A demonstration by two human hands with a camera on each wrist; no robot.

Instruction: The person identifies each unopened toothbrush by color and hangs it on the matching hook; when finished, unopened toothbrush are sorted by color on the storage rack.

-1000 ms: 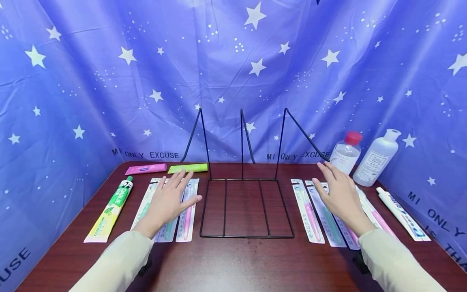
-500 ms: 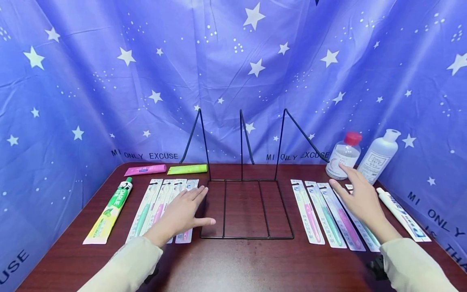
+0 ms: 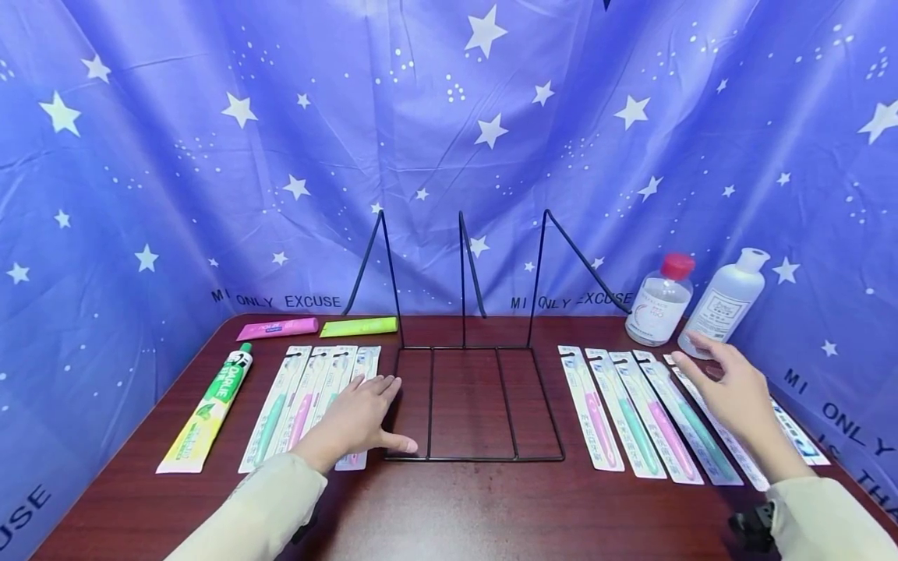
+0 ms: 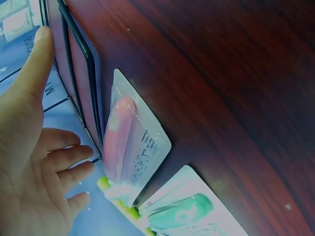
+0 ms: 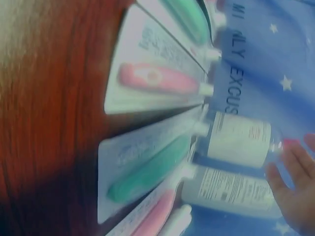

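We are sliding both hands outward-to-inward across the worktop (image 3: 463, 506). The left hand (image 3: 358, 421) has drifted right over the last second; its fingers are lying flat and spread on the pink toothbrush pack (image 3: 359, 405) beside the wire rack (image 3: 473, 405). The right hand (image 3: 737, 393) has moved right off its packs, fingers relaxed and holding nothing, and is nearing the white-capped bottle (image 3: 722, 304).
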